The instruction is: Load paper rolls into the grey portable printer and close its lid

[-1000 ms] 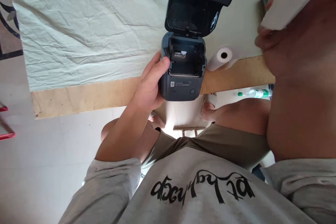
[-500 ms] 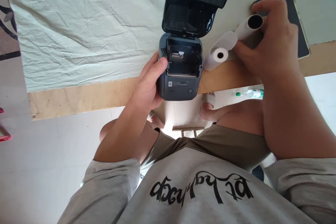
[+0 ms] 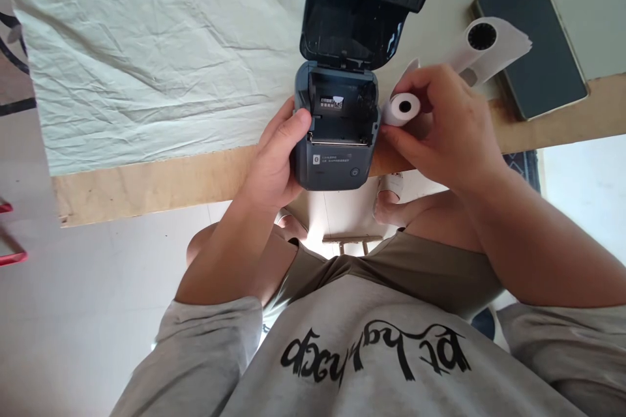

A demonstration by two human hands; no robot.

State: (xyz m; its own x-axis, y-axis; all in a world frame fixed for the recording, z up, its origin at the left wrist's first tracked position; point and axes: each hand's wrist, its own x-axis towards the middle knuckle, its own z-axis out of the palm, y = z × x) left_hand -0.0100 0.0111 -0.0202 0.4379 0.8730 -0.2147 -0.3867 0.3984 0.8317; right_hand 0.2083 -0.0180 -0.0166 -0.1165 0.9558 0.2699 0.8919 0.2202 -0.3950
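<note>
Left hand (image 3: 274, 163) clasping; right hand (image 3: 443, 127) pinching.

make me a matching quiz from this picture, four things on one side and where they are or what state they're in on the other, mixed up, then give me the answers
Things:
1. label printer
2. full paper roll
3. empty paper core
4. phone

States:
A. lies screen up near the table edge
B. gripped by the right hand
C. lid open, steadied by the left hand
D. lies loose, partly on the phone

Pairs: 1-C, 2-B, 3-D, 4-A
</note>
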